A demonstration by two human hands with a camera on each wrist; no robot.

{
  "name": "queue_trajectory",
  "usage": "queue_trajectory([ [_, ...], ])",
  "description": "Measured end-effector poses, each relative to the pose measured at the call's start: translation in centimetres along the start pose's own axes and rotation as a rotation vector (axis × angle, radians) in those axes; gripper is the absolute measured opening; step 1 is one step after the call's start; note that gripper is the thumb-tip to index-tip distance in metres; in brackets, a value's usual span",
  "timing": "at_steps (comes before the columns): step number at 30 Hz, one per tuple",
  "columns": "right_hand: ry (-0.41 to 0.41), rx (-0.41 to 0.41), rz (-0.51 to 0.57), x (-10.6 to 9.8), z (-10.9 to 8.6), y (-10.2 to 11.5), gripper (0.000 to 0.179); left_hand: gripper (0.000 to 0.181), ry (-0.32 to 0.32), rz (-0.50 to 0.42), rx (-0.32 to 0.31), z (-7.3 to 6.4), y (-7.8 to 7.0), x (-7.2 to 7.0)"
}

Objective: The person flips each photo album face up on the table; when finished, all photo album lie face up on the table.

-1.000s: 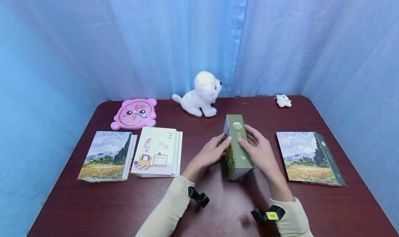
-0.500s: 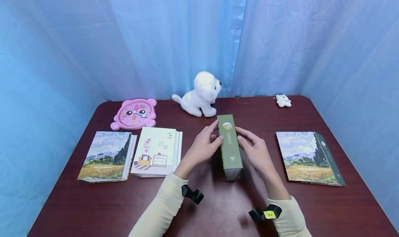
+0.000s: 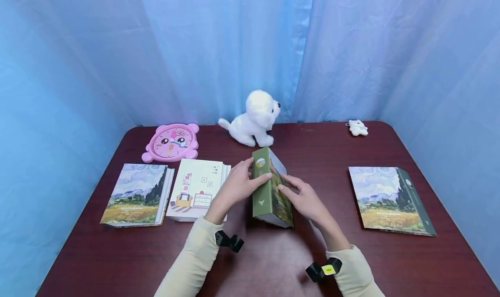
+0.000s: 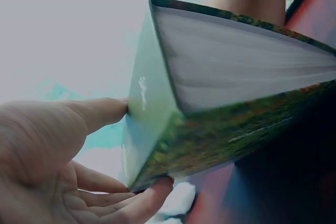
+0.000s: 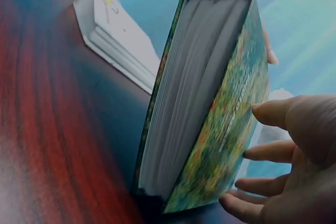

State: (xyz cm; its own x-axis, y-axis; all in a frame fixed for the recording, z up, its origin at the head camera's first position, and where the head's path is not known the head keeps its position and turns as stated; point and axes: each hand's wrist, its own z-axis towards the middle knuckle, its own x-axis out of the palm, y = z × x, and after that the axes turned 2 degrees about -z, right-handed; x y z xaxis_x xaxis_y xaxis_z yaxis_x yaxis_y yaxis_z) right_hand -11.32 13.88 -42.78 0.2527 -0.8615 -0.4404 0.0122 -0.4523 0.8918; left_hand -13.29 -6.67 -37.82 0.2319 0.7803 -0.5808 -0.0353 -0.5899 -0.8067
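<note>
A thick photo album (image 3: 261, 199) with a green spine and painted landscape covers stands on its page edges near the table's middle, spine up, leaning left. My left hand (image 3: 237, 182) grips it from the left, thumb on the spine and fingers along the far cover. In the left wrist view, fingertips curl by the lower cover of the album (image 4: 157, 72). My right hand (image 3: 308, 201) touches the right-facing cover with its fingertips, fingers loosely extended. The right wrist view shows those fingers (image 5: 268, 153) spread along the album's painted cover (image 5: 226, 124), with the page edges fanned.
Left of the hands lie a white album (image 3: 195, 186) with furniture drawings and a landscape photo album (image 3: 134, 193). Another landscape album (image 3: 384, 197) lies at right. Behind are a pink clock (image 3: 172, 143), a white plush dog (image 3: 254, 121) and a small white plush toy (image 3: 357, 127).
The album has moved left with both hands, and its lean has gone from right through upright to left. Its right cover now faces up into view. The head view has shifted slightly.
</note>
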Motion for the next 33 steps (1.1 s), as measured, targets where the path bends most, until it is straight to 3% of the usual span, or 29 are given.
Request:
queue_trajectory([
  [6, 0.001, 0.048, -0.129, 0.3, 0.1, -0.9, 0.063, 0.076, 0.031, 0.061, -0.065, 0.0, 1.0, -0.3],
  [10, -0.009, 0.079, -0.139, 0.2, 0.3, -1.4, 0.071, 0.069, 0.074, 0.063, -0.063, 0.1, 1.8, 0.0],
  [15, -0.029, 0.104, -0.235, -0.2, 0.3, -2.1, 0.079, 0.062, 0.115, 0.061, -0.060, 0.4, 2.7, 0.9],
  [24, -0.040, 0.082, -0.341, -0.7, 0.3, -2.4, 0.078, 0.055, 0.089, 0.059, -0.125, 1.5, 3.1, 2.7],
  [33, -0.039, 0.078, -0.396, -0.1, 0.3, -2.1, 0.075, 0.050, 0.103, 0.029, -0.137, 1.4, 3.8, 2.4],
])
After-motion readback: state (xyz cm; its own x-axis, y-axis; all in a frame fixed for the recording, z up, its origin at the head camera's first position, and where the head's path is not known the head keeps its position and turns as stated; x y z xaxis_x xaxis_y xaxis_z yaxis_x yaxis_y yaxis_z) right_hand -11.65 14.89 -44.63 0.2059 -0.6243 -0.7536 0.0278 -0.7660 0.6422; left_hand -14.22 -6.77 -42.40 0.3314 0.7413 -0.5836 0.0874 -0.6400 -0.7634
